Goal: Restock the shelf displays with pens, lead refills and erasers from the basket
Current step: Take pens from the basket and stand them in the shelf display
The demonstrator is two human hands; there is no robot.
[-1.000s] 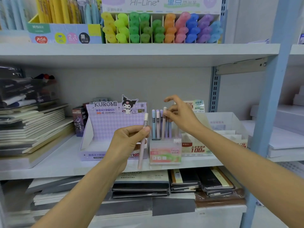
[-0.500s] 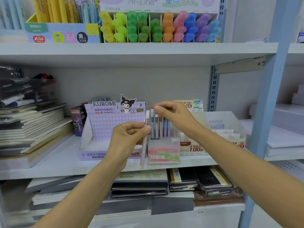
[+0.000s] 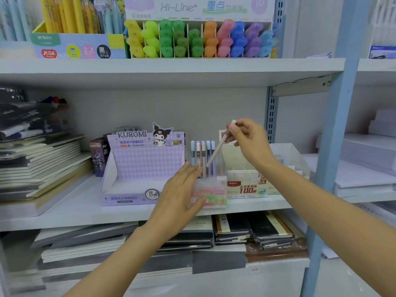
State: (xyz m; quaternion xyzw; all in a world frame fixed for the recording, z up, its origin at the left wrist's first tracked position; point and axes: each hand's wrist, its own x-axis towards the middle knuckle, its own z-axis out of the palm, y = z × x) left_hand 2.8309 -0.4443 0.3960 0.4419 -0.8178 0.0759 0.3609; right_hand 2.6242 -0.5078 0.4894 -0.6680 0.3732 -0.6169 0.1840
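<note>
So at this point the right hand (image 3: 249,139) was pinching a pale pink pen (image 3: 216,150) near its white top end, thumb and fingertips curled round it. The pen was tilted, top leaning right, lower end down among the pens (image 3: 203,156) standing upright in the little Fruit Soda display box (image 3: 217,197). There were about five of them in there, blue and pinkish ones, all packed close together.

The left hand (image 3: 182,194) was flat and relaxed, fingers straight and holding nothing, right in front of the display box's left side. It was pretty motion-blurred, so I honestly couldn't tell if the fingers were actually touching the box or just hanging in front of it.

The display box sat at the front edge of the middle shelf (image 3: 75,209), squeezed between the purple Kuromi lead refill box (image 3: 145,163) on its left and a white lead refill box (image 3: 246,187) with "100" printed on it on the right. A stack of notebooks (image 3: 40,163) lay further left on the same shelf. The shelf above had a Hi-Line rack of highlighters (image 3: 199,39) running yellow through purple, and more wrapped notebooks (image 3: 252,230) lay on the shelf below. A light blue upright post (image 3: 334,146) stood off to the right.
</note>
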